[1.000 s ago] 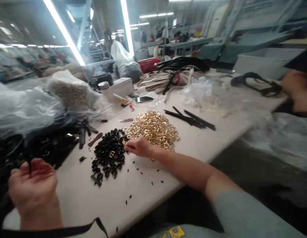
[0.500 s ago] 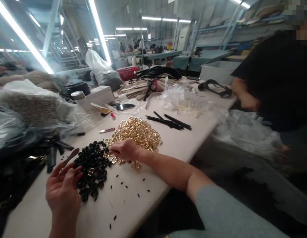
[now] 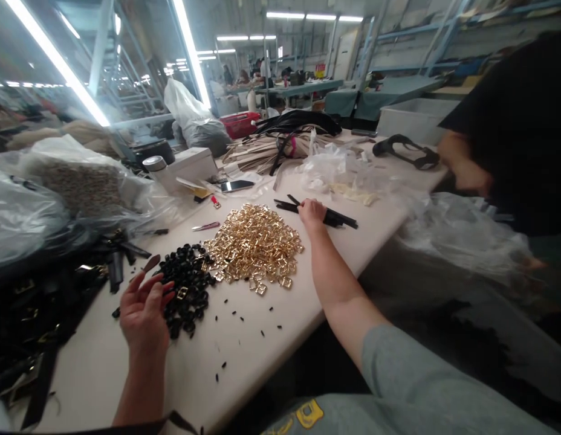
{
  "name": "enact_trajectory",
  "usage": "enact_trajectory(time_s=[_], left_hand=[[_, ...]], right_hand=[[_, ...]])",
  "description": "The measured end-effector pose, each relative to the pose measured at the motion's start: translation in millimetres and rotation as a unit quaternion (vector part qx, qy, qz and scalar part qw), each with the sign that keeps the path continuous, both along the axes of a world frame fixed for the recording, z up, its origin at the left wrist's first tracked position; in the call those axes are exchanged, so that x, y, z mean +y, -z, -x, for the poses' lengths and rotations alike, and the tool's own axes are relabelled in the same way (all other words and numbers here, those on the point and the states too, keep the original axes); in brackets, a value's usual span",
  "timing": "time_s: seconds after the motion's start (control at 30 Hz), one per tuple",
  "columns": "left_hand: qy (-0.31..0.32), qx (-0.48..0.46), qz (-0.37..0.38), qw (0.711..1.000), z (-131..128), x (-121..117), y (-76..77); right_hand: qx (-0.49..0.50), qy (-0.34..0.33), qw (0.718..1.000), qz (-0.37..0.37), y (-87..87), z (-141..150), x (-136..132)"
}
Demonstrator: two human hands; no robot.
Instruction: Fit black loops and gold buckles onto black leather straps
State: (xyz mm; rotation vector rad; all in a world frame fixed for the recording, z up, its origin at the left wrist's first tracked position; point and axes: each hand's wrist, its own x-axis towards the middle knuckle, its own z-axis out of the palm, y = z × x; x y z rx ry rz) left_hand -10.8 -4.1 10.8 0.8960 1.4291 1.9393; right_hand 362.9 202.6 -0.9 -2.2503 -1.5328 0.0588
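My left hand is raised at the left, with a tool with a flat brown end held among its fingers. A small dark piece may be at its fingertips, too unclear to name. Right beside this hand lies a heap of small black loops, one gold buckle on top. My right hand reaches out to the black strips on the table, its fingers closed over one of them. Between the hands is a pile of gold buckles.
Thread snips, a phone and a white box lie beyond the piles. Clear plastic bags and bundled strips cover the back. Another person stands at the right table edge. Tiny black bits dot the near tabletop.
My right hand has moved from the gold buckles' near-left edge, away and right, onto the black strips. My left hand still holds the brown-ended tool. The view has shifted slightly.
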Motion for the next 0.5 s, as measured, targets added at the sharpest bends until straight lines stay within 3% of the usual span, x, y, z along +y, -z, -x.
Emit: enact_trajectory(time_s=[0.33, 0.43, 0.5], left_hand=[[0.022, 0.009, 0.018, 1.000, 0, -1, 2.9], [0.034, 0.016, 0.022, 0.999, -1, -1, 5.0], [0.047, 0.024, 0.034, 0.998, -2, -1, 6.7]], right_hand=[[0.001, -0.016, 1.000, 0.027, 2.1, 6, 10], [-0.001, -0.060, 0.997, -0.052, -11.4, 18, 4], [0.019, -0.136, 0.982, -0.127, -24.3, 37, -6]])
